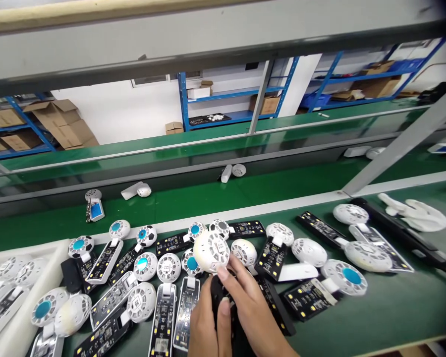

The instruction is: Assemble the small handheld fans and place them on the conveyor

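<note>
My left hand (208, 329) and my right hand (249, 310) are close together at the bottom centre of the view. Both close around a black plastic part (218, 292), and my left hand grips its lower end. Fingers of my right hand press under a white round perforated module (211, 252) that sits above the black part. Much of the black part is hidden by my fingers. Around my hands lie several black circuit boards with small LEDs (186, 312) and several white perforated modules, some with teal centres (156, 267).
A white tray (55, 263) holding more modules sits at the lower left. White gloves (412, 212) and a long black strip (401, 233) lie at the right. A green conveyor belt (193, 198) with a few white parts runs behind, under a grey overhead beam (171, 54). Blue shelves hold cardboard boxes beyond.
</note>
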Demonstrator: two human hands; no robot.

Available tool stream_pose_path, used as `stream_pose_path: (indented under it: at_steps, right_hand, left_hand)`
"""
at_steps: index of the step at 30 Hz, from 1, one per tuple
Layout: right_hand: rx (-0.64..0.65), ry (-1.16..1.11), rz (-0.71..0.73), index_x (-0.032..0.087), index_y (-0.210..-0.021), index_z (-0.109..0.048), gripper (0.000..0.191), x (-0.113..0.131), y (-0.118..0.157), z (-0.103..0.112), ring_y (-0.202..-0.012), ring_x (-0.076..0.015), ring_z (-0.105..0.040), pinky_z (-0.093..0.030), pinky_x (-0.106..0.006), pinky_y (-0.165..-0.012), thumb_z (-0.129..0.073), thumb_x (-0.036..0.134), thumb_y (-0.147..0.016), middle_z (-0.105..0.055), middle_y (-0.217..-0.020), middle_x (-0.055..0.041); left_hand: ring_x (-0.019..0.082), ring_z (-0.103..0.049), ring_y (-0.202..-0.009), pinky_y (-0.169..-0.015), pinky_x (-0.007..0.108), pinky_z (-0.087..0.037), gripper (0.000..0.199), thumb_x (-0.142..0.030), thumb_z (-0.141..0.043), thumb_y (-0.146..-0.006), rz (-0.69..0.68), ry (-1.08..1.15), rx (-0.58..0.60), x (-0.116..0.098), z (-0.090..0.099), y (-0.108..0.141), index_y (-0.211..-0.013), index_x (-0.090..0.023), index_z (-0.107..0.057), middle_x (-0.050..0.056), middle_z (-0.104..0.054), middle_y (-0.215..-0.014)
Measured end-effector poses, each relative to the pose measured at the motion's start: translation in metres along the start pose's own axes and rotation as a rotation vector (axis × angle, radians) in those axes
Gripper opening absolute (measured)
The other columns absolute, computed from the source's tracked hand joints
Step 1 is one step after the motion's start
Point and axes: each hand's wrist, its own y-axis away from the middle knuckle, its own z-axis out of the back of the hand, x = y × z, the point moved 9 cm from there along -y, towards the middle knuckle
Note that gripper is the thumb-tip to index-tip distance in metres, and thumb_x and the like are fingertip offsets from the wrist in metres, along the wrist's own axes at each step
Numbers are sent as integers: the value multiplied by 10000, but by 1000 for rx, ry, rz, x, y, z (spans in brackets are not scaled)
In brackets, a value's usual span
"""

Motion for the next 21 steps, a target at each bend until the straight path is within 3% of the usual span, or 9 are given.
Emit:
stream_pose_path:
  at_steps: [3, 10, 16, 21]
  right_hand:
    - [-38, 55, 23, 175, -1194, -517, 673, -9, 4, 4, -1277, -288, -336, -278, -405, -1064, -585, 592, -670, -490, -1310, -90]
    - [-90, 8, 165, 207, -1172, -525, 558, -2, 10, 0, -1211, -248, -438, -402, -310, -978, -503, 568, -747, -559, -1237, -54]
    - [-41, 29, 115, 150, -1218, -483, 619, -14, 1, -2, -1261, -261, -368, -349, -338, -1032, -502, 526, -727, -509, -1287, -85]
    - [-91, -99, 29, 136, -1267, -434, 683, -32, -6, 5, -1309, -262, -279, -257, -368, -1083, -543, 486, -691, -403, -1381, -84]
  left_hand:
    - [305, -421, -1222, -1030, 440, -309, 600, -505, -276, -861, 39, -72, -41, 2, -3, 6, -1299, -115, -404, 159, -442, -1344]
    - [276, -405, -1245, -1029, 372, -324, 640, -526, -223, -869, -89, -76, -49, -8, -4, 5, -1331, -103, -351, 166, -416, -1362]
    - [258, -402, -1249, -1012, 346, -352, 672, -526, -214, -879, -146, -68, -72, -16, 4, 2, -1294, -26, -382, 203, -419, -1347]
    - [233, -384, -1260, -1050, 316, -297, 589, -525, -292, -874, -122, 69, -6, -21, 5, -5, -1261, -116, -464, 119, -484, -1322]
